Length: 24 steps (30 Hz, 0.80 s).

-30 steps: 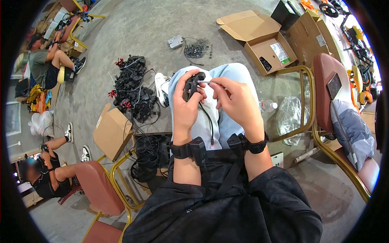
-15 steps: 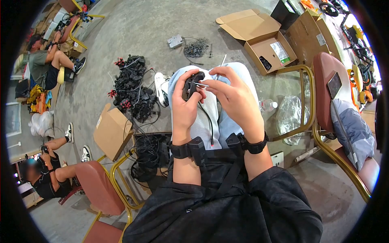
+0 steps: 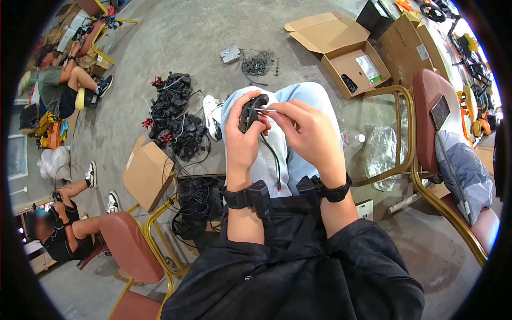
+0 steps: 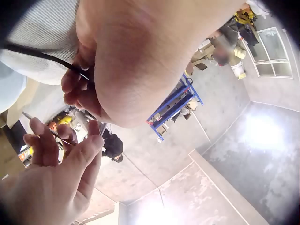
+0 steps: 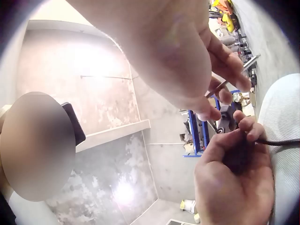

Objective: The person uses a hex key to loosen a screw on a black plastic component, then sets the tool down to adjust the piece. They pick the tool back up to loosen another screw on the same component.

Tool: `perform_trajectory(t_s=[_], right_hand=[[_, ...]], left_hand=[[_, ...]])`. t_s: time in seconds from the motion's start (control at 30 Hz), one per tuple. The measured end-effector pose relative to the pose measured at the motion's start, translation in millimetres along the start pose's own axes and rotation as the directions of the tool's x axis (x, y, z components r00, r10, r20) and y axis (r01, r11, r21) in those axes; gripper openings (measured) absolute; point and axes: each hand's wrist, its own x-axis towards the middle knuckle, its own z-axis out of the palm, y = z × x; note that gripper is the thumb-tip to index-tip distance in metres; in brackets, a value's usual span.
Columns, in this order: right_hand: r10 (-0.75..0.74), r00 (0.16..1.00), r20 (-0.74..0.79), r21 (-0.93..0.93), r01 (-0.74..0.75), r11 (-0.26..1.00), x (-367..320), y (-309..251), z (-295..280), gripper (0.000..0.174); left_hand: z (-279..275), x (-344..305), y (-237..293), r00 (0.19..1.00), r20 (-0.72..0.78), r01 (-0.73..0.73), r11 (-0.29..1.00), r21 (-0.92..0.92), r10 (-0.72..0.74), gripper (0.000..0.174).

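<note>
In the head view my left hand (image 3: 242, 141) grips a black palm-sized device (image 3: 249, 113) above the lap. A thin black cable (image 3: 277, 157) with a red tip hangs from it. My right hand (image 3: 314, 133) pinches a slim metal hex key (image 3: 266, 110), one end at the device's side facing that hand. The right wrist view shows its long arm (image 5: 252, 61) sticking out past the other fingers, while its bend is hidden by the hand. Much of the device is covered by the left fingers in both wrist views.
Tangled black parts with red connectors (image 3: 176, 117) lie on the floor to the left, beside a cardboard box (image 3: 146, 173). An opened carton (image 3: 341, 69) stands ahead right. Chairs (image 3: 130, 245) flank both sides; a plastic bottle (image 3: 353, 139) lies by the right leg.
The right fingers opened out around the hex key half a second ago, its long arm showing upright, and have closed in again. The left hand and device stay nearly still.
</note>
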Motion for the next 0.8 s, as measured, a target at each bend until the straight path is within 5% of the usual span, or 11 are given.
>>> perform_trajectory(t_s=[0.07, 0.4, 0.6, 0.8], right_hand=[[-0.106, 0.988, -0.108, -0.03, 0.104, 0.994, -0.1, 7.5, 4.7, 0.012], [-0.264, 0.958, -0.112, -0.215, 0.237, 0.948, 2.5, 4.0, -1.4, 0.024], [-0.188, 0.973, -0.136, -0.075, 0.179, 0.981, 2.5, 4.3, 3.0, 0.015], [0.147, 0.989, 0.031, 0.146, -0.15, 0.978, 1.5, 2.3, 1.9, 0.01]], left_hand=[[-1.2, 0.8, -2.0, 1.0, 0.024, -0.019, 1.0, -0.012, 0.02, 0.052], [1.0, 0.1, 0.8, 1.0, 0.018, 0.008, 1.0, -0.024, -0.008, 0.051], [1.8, 0.3, -0.9, 1.0, 0.024, -0.007, 1.0, -0.013, 0.008, 0.051], [-1.3, 2.0, -5.1, 0.999, 0.045, -0.012, 0.998, -0.059, 0.014, 0.052]])
